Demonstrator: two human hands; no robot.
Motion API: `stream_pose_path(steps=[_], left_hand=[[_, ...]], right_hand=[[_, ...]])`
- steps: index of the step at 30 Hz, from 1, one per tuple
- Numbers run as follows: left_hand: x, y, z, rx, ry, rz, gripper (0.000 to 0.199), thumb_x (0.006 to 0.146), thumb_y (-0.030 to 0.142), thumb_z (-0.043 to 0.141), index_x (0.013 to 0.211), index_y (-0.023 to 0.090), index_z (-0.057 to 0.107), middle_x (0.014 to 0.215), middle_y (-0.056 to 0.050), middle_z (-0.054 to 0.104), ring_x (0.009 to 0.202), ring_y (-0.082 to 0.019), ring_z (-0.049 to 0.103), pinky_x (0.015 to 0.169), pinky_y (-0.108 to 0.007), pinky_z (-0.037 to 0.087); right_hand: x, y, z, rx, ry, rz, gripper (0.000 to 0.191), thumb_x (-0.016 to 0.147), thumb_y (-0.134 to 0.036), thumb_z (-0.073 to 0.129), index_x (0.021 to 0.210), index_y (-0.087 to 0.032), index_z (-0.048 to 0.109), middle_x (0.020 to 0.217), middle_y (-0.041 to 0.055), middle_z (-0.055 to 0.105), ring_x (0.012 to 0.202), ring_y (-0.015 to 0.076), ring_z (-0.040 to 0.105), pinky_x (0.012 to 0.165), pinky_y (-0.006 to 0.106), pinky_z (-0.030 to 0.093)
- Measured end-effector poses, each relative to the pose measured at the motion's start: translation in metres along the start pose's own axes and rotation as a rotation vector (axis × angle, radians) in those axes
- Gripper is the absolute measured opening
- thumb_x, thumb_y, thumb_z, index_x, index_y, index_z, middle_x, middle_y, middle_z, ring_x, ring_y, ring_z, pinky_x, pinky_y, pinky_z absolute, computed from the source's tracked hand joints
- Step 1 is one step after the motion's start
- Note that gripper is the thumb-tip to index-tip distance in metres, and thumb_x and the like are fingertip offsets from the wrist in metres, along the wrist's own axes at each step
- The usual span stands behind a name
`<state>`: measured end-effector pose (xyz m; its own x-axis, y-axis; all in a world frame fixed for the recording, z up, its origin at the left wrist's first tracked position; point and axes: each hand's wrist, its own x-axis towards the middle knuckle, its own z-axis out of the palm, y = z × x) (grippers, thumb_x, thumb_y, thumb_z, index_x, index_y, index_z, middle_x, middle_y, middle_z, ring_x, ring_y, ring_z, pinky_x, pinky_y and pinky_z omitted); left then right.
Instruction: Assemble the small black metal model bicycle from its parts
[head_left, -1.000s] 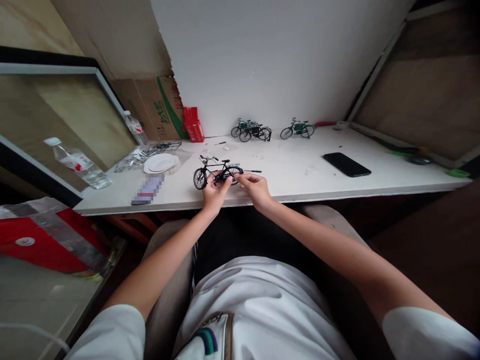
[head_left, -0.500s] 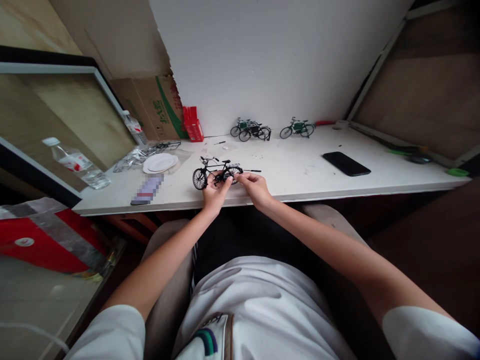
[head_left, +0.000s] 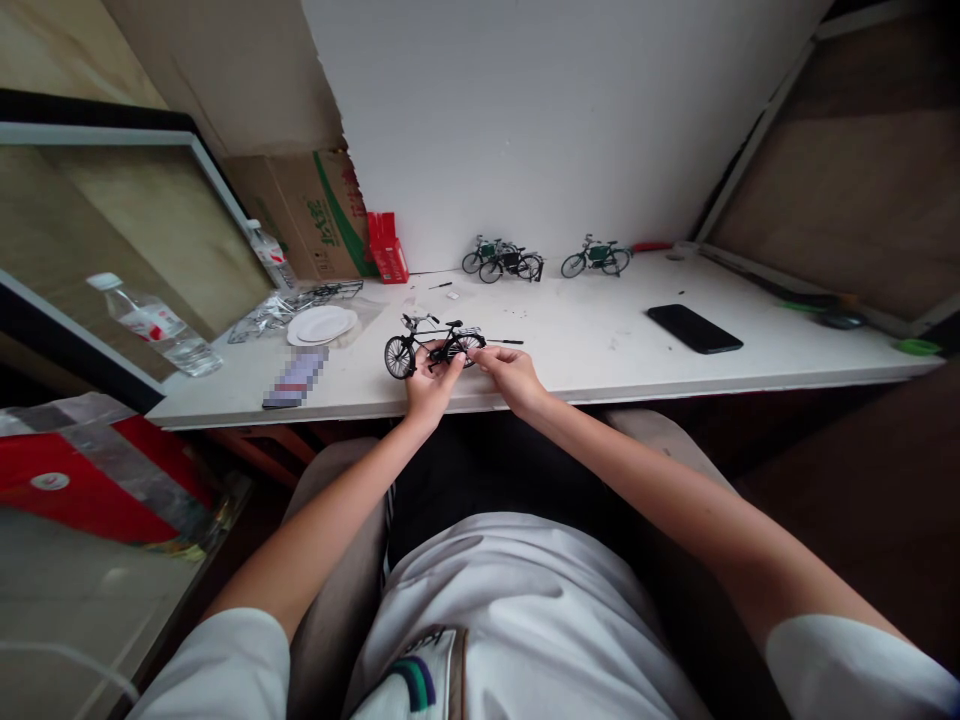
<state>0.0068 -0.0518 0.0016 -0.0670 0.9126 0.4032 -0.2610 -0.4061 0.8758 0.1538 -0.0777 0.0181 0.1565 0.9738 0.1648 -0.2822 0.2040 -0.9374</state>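
A black model bicycle (head_left: 429, 340) is held upright over the table's front edge, its front wheel to the left. My left hand (head_left: 433, 388) grips it from below, with the thumb up by the rear wheel and the fingers behind the frame. My right hand (head_left: 514, 378) is pinched closed at the rear wheel's right side; whether a small part sits between its fingertips I cannot make out. A thin dark screwdriver-like tool (head_left: 507, 342) lies on the table just behind my right hand.
Model bicycles (head_left: 511, 265) stand against the wall, with a green one (head_left: 596, 257) farther right. A black phone (head_left: 694, 328) lies on the right of the white table (head_left: 585, 365). Left are white plates (head_left: 321, 325), a water bottle (head_left: 161, 325) and a small red box (head_left: 387, 248).
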Motion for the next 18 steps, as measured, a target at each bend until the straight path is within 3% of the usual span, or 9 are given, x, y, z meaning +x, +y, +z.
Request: stream_pose_path(steps=[10, 14, 18], left_hand=[[0.0011, 0.0017, -0.0009, -0.020, -0.003, -0.017, 0.063, 0.069, 0.049, 0.097, 0.113, 0.018, 0.065, 0.107, -0.011, 0.080, 0.099, -0.024, 0.079, 0.097, -0.038, 0.061], [0.0023, 0.0027, -0.0015, -0.036, 0.003, -0.023, 0.064, 0.067, 0.049, 0.098, 0.112, 0.017, 0.065, 0.106, -0.011, 0.080, 0.098, -0.023, 0.078, 0.097, -0.038, 0.061], [0.0030, 0.0023, -0.0017, -0.045, 0.004, -0.036, 0.065, 0.066, 0.048, 0.099, 0.112, 0.017, 0.066, 0.105, -0.011, 0.079, 0.097, -0.023, 0.078, 0.095, -0.038, 0.061]], right_hand=[[0.0003, 0.0022, -0.0023, -0.042, 0.008, 0.019, 0.046, 0.062, -0.057, 0.097, 0.080, -0.019, 0.080, 0.086, 0.0047, 0.078, 0.090, 0.0206, 0.069, 0.087, 0.034, 0.053], [0.0000, 0.0014, -0.0009, 0.064, 0.032, 0.012, 0.051, 0.055, -0.049, 0.103, 0.081, -0.021, 0.069, 0.085, 0.0015, 0.075, 0.087, 0.0179, 0.070, 0.088, 0.033, 0.055], [0.0017, 0.0017, -0.0020, 0.163, 0.039, 0.012, 0.065, 0.051, -0.041, 0.106, 0.098, -0.025, 0.065, 0.084, -0.0037, 0.072, 0.085, 0.0157, 0.071, 0.087, 0.031, 0.056]])
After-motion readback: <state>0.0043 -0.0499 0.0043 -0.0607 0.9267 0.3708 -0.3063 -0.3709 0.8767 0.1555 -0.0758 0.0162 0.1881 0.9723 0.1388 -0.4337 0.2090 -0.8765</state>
